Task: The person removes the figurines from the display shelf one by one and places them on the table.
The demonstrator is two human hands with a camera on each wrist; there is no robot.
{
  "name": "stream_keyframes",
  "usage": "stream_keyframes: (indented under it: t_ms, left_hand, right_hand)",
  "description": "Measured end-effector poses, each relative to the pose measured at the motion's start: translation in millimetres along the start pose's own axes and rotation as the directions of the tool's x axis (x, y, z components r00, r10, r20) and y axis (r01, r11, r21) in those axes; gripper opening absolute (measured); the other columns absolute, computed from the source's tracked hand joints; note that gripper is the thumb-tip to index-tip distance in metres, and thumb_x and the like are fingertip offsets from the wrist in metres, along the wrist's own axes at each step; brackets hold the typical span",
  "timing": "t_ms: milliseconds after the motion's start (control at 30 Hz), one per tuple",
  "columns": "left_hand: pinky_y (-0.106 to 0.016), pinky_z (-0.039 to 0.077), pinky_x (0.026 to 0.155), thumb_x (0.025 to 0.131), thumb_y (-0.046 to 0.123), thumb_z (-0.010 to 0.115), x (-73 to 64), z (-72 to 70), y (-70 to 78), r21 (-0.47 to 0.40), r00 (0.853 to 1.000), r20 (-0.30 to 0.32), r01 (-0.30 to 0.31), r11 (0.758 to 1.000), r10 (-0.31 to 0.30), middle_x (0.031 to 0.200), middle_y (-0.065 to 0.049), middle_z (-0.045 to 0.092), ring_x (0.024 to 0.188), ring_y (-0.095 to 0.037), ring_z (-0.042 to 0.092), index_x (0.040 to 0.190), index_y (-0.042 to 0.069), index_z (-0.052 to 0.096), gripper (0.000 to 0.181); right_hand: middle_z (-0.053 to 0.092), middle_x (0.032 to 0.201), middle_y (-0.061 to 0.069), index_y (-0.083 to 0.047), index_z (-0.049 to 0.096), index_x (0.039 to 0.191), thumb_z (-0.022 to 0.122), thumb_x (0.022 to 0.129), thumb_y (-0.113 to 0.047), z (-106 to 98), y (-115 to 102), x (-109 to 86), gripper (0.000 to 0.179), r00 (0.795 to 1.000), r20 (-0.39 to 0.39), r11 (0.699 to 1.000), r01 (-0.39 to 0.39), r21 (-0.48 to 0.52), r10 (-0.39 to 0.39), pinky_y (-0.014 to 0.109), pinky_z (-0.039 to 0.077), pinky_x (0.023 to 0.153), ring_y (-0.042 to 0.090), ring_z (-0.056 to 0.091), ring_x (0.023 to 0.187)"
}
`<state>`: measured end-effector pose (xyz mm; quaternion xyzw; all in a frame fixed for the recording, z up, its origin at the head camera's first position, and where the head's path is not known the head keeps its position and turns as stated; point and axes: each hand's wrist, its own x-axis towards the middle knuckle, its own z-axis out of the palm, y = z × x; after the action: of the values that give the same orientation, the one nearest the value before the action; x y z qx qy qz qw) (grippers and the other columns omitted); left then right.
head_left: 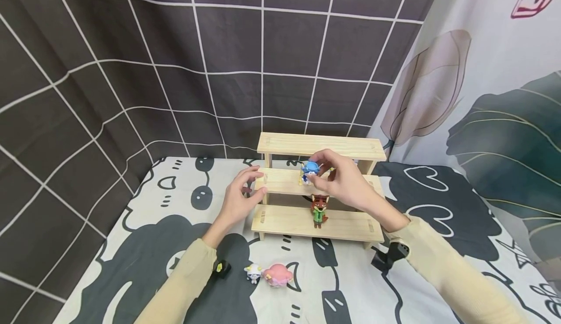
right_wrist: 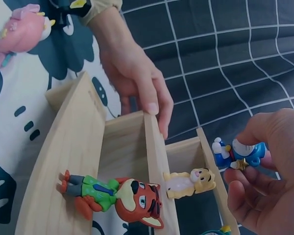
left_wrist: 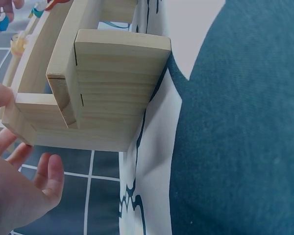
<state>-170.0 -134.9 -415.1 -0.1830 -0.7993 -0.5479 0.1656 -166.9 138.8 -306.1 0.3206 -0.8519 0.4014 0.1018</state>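
My right hand (head_left: 344, 180) pinches a small blue cat figurine (right_wrist: 240, 154) between thumb and fingers, above the middle tier of a three-tier wooden display stand (head_left: 285, 221). At the stand's left end, my left hand (head_left: 236, 197) grips the end of the middle board, thumb in front and fingers behind. A fox figurine (head_left: 319, 212) in a green shirt stands on the lowest tier. Behind it on the middle tier is a yellow animal figurine (right_wrist: 188, 183), partly covered by the blue one in the head view. Beside it, a teal and yellow figure (right_wrist: 218, 231) shows only in part.
A pink figurine (head_left: 278, 275) and a small white figurine (head_left: 253, 273) lie side by side on the patterned cloth (head_left: 302, 309) in front of the stand. A dark grid curtain (head_left: 228, 46) hangs behind, and a leaf-print curtain (head_left: 438, 90) hangs at the right.
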Motion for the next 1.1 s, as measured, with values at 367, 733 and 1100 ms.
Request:
stream_keyframes:
  t_ms: [367,733,1100]
  left_hand:
    - [-0.053,0.052,0.080,0.085,0.004,0.075,-0.1,-0.1,-0.4,-0.004,1.000,0.000,0.011,1.000,-0.011,0.142,-0.013,0.054,0.111,-0.030,0.058,0.120,0.003,0.067,0.037]
    - [-0.052,0.051,0.080,0.085,0.003,0.075,0.1,-0.3,-0.5,-0.007,1.000,0.001,0.009,1.000,-0.009,0.142,-0.012,0.054,0.111,-0.030,0.058,0.120,0.003,0.067,0.036]
    - [-0.054,0.052,0.080,0.084,0.002,0.076,0.5,-0.6,-1.3,-0.010,1.000,0.001,0.003,1.000,-0.002,0.141,-0.013,0.054,0.113,-0.032,0.058,0.119,0.003,0.067,0.036]
  right_hand:
    - [0.067,0.096,0.004,-0.002,0.062,0.111,0.076,0.084,-0.001,2,-1,-12.2,0.030,1.000,0.023,1.000,0.009,0.010,-0.009,0.029,0.049,0.059,0.017,0.064,0.081]
    - [0.067,0.095,0.003,-0.002,0.063,0.108,0.076,0.083,0.002,10,1,-21.8,0.028,0.999,0.027,0.998,0.046,0.048,-0.048,0.027,0.050,0.056,0.016,0.065,0.078]
    - [0.067,0.095,0.001,-0.003,0.063,0.108,0.076,0.083,0.004,17,1,-32.1,0.029,0.999,0.045,0.997,0.027,0.073,-0.030,0.027,0.051,0.058,0.016,0.064,0.078]
